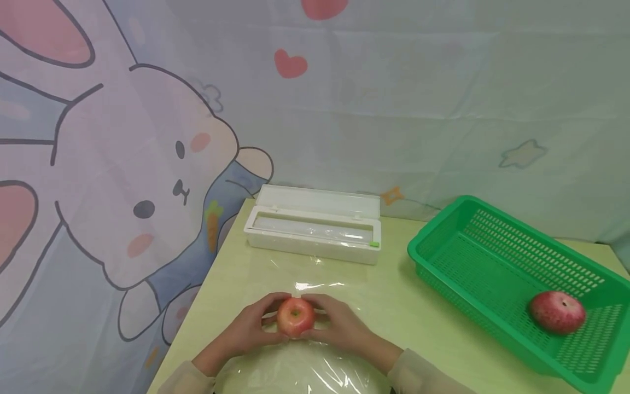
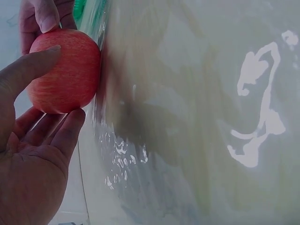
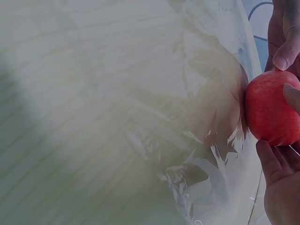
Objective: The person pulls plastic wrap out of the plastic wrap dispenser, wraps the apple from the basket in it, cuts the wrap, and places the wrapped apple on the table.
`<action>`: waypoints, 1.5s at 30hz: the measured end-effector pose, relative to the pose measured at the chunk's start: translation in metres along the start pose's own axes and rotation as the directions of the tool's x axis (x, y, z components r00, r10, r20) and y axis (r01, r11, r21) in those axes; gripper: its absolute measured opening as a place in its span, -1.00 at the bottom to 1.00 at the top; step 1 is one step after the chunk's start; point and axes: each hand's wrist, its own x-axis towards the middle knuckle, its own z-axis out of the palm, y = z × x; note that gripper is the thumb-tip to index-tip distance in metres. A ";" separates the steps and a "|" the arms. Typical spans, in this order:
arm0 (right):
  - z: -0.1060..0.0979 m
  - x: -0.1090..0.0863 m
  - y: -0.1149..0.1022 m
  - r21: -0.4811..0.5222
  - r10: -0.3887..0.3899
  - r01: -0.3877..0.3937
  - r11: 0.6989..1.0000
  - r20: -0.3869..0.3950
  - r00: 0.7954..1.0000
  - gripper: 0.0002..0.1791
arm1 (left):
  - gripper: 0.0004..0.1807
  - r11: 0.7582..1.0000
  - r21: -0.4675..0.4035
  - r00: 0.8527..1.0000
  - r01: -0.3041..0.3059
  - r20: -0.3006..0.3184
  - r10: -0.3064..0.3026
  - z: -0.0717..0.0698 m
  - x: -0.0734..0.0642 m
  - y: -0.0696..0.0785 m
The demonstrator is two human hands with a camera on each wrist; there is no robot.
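Left hand (image 1: 253, 327) and right hand (image 1: 339, 325) both grip the red apple (image 1: 295, 317)!
You've got it pinched from either side, thumbs at the near edge, fingers curving round the far one, and there it sits, stem hollow facing up, on the clear plastic film (image 1: 295, 372) spread over the pale yellow table (image 1: 394, 306). Just beyond your fingers stands the white film dispenser (image 1: 315, 249), lid raised, and off to your right the green plastic basket (image 1: 492, 273) holds one mottled red fruit (image 1: 556, 314).
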 end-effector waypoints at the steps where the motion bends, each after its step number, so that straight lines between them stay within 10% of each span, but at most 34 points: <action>1: 0.000 0.000 0.000 -0.001 -0.005 0.005 1.000 0.001 1.000 -0.24 | -0.19 1.000 0.000 1.000 0.003 0.001 -0.003 0.000 0.000 0.000; 29: -0.048 -0.064 -0.026 -0.111 0.143 -0.136 0.985 0.059 0.988 -0.14 | -0.08 0.979 0.199 0.998 0.054 0.017 -0.058 -0.030 -0.049 0.005; 45: -0.050 -0.127 -0.032 -0.156 0.155 -0.146 0.977 0.047 0.987 -0.20 | -0.10 0.858 0.511 0.999 -0.051 0.040 0.036 -0.031 -0.081 0.009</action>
